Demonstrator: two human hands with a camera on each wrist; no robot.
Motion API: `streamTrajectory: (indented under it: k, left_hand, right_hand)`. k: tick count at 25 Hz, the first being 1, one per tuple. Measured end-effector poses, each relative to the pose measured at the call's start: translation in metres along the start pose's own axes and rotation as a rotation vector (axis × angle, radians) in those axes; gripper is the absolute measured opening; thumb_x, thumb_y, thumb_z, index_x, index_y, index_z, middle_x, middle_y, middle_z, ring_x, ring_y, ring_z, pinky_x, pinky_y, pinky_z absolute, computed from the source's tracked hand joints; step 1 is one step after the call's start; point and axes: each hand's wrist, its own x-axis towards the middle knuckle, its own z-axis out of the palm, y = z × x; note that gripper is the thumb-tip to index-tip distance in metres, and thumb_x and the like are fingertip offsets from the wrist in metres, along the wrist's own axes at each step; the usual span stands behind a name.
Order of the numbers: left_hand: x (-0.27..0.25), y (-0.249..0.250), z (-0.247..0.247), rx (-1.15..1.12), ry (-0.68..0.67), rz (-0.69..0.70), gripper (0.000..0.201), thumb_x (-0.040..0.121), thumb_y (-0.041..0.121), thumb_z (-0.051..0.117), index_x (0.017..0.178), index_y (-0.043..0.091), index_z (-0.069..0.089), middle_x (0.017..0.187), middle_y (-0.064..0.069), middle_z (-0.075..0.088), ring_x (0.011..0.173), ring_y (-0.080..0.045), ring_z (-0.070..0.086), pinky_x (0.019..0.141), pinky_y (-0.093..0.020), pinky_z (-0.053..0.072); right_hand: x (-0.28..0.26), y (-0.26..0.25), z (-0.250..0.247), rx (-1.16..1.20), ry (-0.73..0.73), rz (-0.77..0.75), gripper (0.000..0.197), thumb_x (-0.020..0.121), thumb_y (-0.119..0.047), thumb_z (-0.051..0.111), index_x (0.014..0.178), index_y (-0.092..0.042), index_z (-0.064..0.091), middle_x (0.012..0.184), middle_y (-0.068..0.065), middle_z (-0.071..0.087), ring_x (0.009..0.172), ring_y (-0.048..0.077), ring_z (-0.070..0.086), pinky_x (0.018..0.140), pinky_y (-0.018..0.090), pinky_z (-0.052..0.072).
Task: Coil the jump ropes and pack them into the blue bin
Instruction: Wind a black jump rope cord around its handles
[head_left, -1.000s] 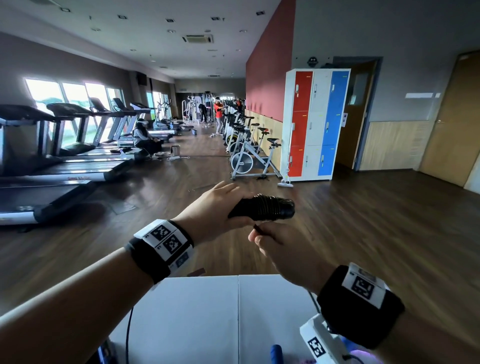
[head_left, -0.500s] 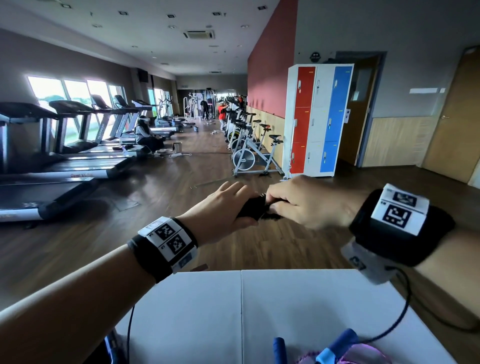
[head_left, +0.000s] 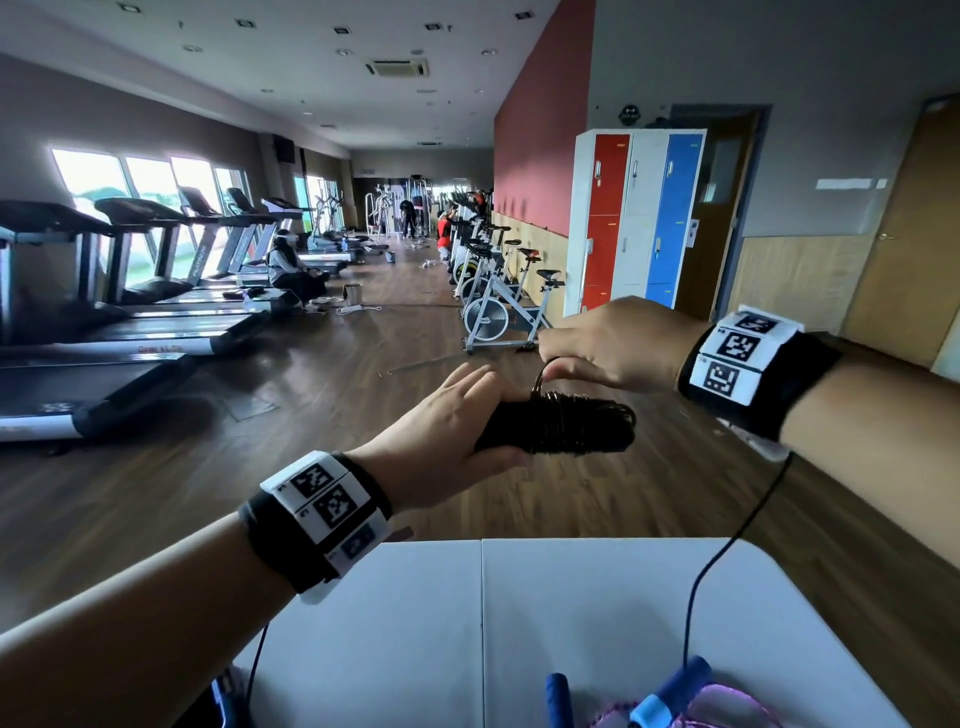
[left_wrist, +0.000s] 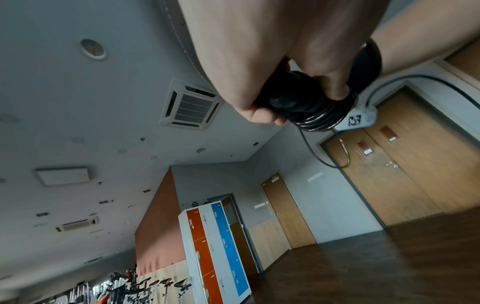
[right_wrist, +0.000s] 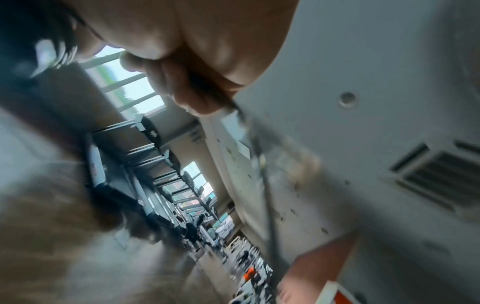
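Note:
My left hand (head_left: 457, 426) grips the handle end of a black jump rope bundle (head_left: 566, 428), held level in the air beyond the white table (head_left: 415, 623). Thin black cord is wound in many turns around the handles; the left wrist view shows those turns (left_wrist: 322, 115) under my left thumb. My right hand (head_left: 597, 348) is just above the bundle and pinches the loose black cord (head_left: 540, 376), which arcs down onto the coil. The right wrist view is blurred; the cord (right_wrist: 262, 164) runs down from the pinching fingers. The blue bin is not in view.
A second rope with blue handles (head_left: 670, 691) and a pink-purple cord (head_left: 727, 706) lies at the table's near right edge. Treadmills (head_left: 104, 332) line the left, exercise bikes (head_left: 498, 312) and lockers (head_left: 634, 218) stand ahead on the wooden floor (head_left: 337, 395).
My right hand has circled from below the bundle, over its right end, to above it, laying another turn of cord. The left hand has kept its grip and stayed nearly still.

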Motion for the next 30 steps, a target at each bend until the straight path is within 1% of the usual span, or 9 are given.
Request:
streamTrajectory:
  k: [4,6,8,9,12,16,21,24,30]
  left_hand:
    - [0.0,0.013,-0.005,-0.055,0.06,0.011,0.051,0.086,0.04,0.069,0.125,0.009,0.057,0.111,-0.003,0.059,0.104,-0.021,0.052,0.091,-0.028,0.045]
    - [0.002,0.019,-0.001,-0.096,0.083,-0.008,0.051,0.083,0.033,0.068,0.126,0.009,0.057,0.111,-0.002,0.059,0.103,-0.021,0.052,0.09,-0.026,0.044]
    - [0.001,0.023,0.004,-0.098,0.103,-0.032,0.052,0.081,0.029,0.068,0.128,0.011,0.057,0.112,-0.001,0.059,0.103,-0.02,0.052,0.09,-0.025,0.044]
    - [0.001,0.022,0.006,-0.087,0.116,-0.049,0.056,0.081,0.029,0.069,0.132,0.012,0.054,0.115,-0.001,0.06,0.107,-0.02,0.052,0.092,-0.026,0.044]
    - [0.005,0.008,0.01,-0.017,0.086,-0.084,0.069,0.091,0.038,0.067,0.151,0.018,0.04,0.127,-0.004,0.059,0.117,-0.023,0.053,0.101,-0.033,0.044]
    - [0.003,-0.02,0.017,0.21,-0.03,0.03,0.052,0.104,0.053,0.041,0.152,0.032,0.043,0.114,-0.008,0.056,0.106,-0.027,0.053,0.089,-0.044,0.051]
    - [0.002,-0.023,0.016,0.236,-0.036,0.008,0.057,0.106,0.054,0.032,0.157,0.031,0.033,0.121,-0.007,0.051,0.107,-0.023,0.048,0.087,-0.046,0.053]
    - [0.004,-0.027,0.012,0.273,-0.078,0.0,0.054,0.105,0.049,0.033,0.157,0.033,0.031,0.121,-0.008,0.05,0.108,-0.025,0.046,0.09,-0.045,0.052]
    - [0.001,-0.016,0.017,0.415,-0.173,0.058,0.033,0.105,0.043,0.04,0.133,0.029,0.051,0.111,-0.008,0.051,0.099,-0.027,0.049,0.079,-0.042,0.055]
  right_hand:
    - [-0.009,-0.007,0.035,0.374,0.047,0.243,0.043,0.101,-0.056,0.042,0.085,-0.019,0.059,0.073,0.01,0.058,0.067,0.013,0.053,0.067,0.028,0.044]
    - [-0.015,-0.014,0.06,0.482,0.093,0.402,0.023,0.102,-0.025,0.058,0.085,-0.01,0.062,0.083,0.013,0.058,0.077,0.014,0.054,0.076,0.024,0.046]
    - [-0.024,-0.04,0.087,0.65,-0.076,0.563,0.013,0.102,-0.016,0.055,0.1,-0.013,0.067,0.104,0.006,0.065,0.092,0.014,0.062,0.092,0.03,0.049]
    - [-0.027,-0.06,0.092,0.682,-0.151,0.628,0.019,0.104,-0.014,0.05,0.097,-0.018,0.067,0.101,0.003,0.065,0.089,0.011,0.062,0.089,0.033,0.046]
    - [-0.032,-0.111,0.097,0.859,0.151,0.685,0.035,0.105,-0.019,0.049,0.072,-0.026,0.059,0.067,-0.004,0.057,0.055,0.006,0.052,0.062,0.031,0.043]
    - [-0.034,-0.13,0.077,0.962,0.122,0.587,0.018,0.103,-0.023,0.049,0.089,-0.016,0.058,0.071,-0.004,0.058,0.062,0.006,0.052,0.059,0.019,0.038]
    - [-0.036,-0.116,0.053,0.928,0.111,0.554,0.014,0.097,-0.025,0.053,0.09,-0.021,0.064,0.082,-0.001,0.067,0.078,0.009,0.062,0.07,0.029,0.047]
    - [-0.032,-0.107,0.031,0.721,0.065,0.447,0.013,0.097,-0.018,0.054,0.087,-0.027,0.054,0.079,-0.005,0.06,0.073,0.014,0.058,0.058,0.02,0.037]
    - [-0.019,-0.079,-0.024,0.07,-0.278,0.084,0.014,0.101,-0.035,0.049,0.096,-0.022,0.049,0.092,0.002,0.065,0.08,0.029,0.062,0.068,0.039,0.051]
